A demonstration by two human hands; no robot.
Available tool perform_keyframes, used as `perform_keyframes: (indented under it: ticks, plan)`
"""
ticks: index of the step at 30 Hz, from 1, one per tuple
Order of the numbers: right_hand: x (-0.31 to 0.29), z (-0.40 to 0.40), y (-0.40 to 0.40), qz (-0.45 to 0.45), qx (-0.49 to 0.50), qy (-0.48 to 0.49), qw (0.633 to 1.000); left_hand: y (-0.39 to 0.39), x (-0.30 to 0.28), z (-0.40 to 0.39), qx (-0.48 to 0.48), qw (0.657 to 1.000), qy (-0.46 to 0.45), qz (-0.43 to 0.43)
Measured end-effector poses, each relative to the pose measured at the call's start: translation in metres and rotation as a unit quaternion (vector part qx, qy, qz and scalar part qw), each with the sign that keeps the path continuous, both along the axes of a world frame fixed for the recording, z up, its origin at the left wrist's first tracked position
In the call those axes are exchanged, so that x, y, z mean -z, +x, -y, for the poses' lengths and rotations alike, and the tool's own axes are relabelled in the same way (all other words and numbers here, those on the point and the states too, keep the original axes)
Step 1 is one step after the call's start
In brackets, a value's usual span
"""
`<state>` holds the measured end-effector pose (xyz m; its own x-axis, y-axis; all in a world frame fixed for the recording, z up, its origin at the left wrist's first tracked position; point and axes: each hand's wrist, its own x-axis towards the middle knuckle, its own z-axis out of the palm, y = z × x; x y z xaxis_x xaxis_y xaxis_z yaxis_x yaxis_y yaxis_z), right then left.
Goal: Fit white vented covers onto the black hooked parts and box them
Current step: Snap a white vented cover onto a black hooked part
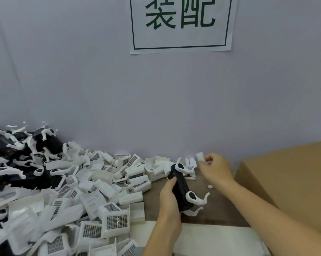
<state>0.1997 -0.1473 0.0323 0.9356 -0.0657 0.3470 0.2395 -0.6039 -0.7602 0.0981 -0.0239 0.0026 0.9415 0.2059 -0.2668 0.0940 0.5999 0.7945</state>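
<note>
While curled round a black hooked part (pixel 181 189), left hand (pixel 169 198); right hand (pixel 216 168) raised, fingers (pixel 205 159) pinching a small white piece (pixel 199 156).

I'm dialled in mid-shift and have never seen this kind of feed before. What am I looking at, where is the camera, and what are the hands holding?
There is no machine here: a person works with two bare hands. The single picture comes from a camera worn on the head, looking forward and down.

The left hand grips a black hooked part with white hooks at its ends, held just above the brown table. The right hand is raised near the wall and pinches a small white piece; what it is I cannot tell.

To the left lies a big heap of white vented covers, their grey grilles showing, and behind it, far left, a pile of more black hooked parts. A cardboard box stands on the right. A paper sign hangs on the wall.
</note>
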Motion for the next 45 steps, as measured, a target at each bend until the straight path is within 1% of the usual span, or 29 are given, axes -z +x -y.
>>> perform_keyframes:
  ticks: [1,2,4,6,7,8,10,12,14,15,17,18,21,23,26,28,32,35,38,40,41,43,45]
  plan:
    - [-0.004,-0.001,-0.007,-0.026,-0.013,0.098,0.995,0.0,0.001,0.001,0.006,1.0,0.01,0.005]
    - [-0.006,-0.001,-0.015,-0.046,-0.023,0.188,0.981,0.0,0.001,0.001,0.006,1.0,0.026,0.012]
    - [-0.003,0.002,-0.033,-0.06,-0.036,0.331,0.941,-0.001,0.0,0.002,-0.009,0.998,0.056,0.028]
    - [0.004,0.004,-0.052,-0.052,-0.044,0.431,0.9,-0.003,-0.002,0.003,-0.022,0.997,0.063,0.03]
    - [0.009,0.006,-0.06,-0.052,-0.05,0.452,0.889,-0.004,-0.003,0.003,-0.026,0.997,0.072,0.033]
    - [0.014,0.008,-0.067,-0.06,-0.057,0.45,0.889,-0.005,-0.004,0.002,-0.029,0.995,0.086,0.037]
    - [0.02,0.011,-0.076,-0.077,-0.082,0.392,0.913,-0.005,-0.005,0.001,-0.026,0.99,0.129,0.048]
    - [0.02,0.014,-0.081,-0.051,-0.094,0.347,0.932,-0.005,-0.004,0.003,-0.014,0.986,0.158,0.052]
    - [0.016,0.013,-0.083,0.003,-0.08,0.356,0.931,-0.006,-0.004,0.005,0.001,0.985,0.166,0.047]
    - [0.014,0.01,-0.083,0.025,-0.08,0.374,0.924,-0.006,-0.004,0.007,0.005,0.985,0.166,0.046]
    - [0.015,0.001,-0.083,0.034,-0.104,0.409,0.906,-0.005,-0.003,0.008,0.015,0.988,0.146,0.051]
    - [0.019,-0.003,-0.083,0.033,-0.112,0.396,0.911,-0.005,-0.003,0.008,0.026,0.991,0.124,0.052]
    - [0.031,-0.011,-0.082,0.036,-0.119,0.281,0.952,-0.007,-0.007,0.006,0.06,0.996,0.054,0.048]
    - [0.033,-0.012,-0.084,0.049,-0.115,0.216,0.968,-0.006,-0.006,0.006,0.047,0.996,0.052,0.059]
    - [0.03,-0.013,-0.087,0.074,-0.118,0.167,0.976,-0.004,-0.005,0.007,0.015,0.994,0.085,0.072]
    - [0.028,-0.015,-0.088,0.086,-0.117,0.15,0.978,-0.003,-0.004,0.008,0.008,0.993,0.087,0.081]
    - [0.028,-0.016,-0.088,0.077,-0.099,0.109,0.986,-0.004,-0.005,0.008,0.012,0.991,0.09,0.097]
    - [0.03,-0.013,-0.087,0.054,-0.119,0.111,0.985,-0.007,-0.006,0.01,0.003,0.984,0.131,0.121]
    - [0.031,-0.011,-0.088,0.044,-0.138,0.118,0.982,-0.008,-0.005,0.009,0.005,0.975,0.186,0.124]
    - [0.031,-0.009,-0.088,0.047,-0.149,0.135,0.979,-0.009,-0.007,0.009,-0.002,0.974,0.181,0.135]
    - [0.031,-0.008,-0.087,0.041,-0.159,0.157,0.974,-0.009,-0.008,0.008,-0.009,0.976,0.168,0.139]
    - [0.028,-0.007,-0.088,0.002,-0.178,0.241,0.954,-0.009,-0.009,0.006,-0.014,0.977,0.149,0.149]
    - [0.024,-0.005,-0.087,-0.047,-0.199,0.311,0.928,-0.008,-0.009,0.005,-0.006,0.974,0.162,0.159]
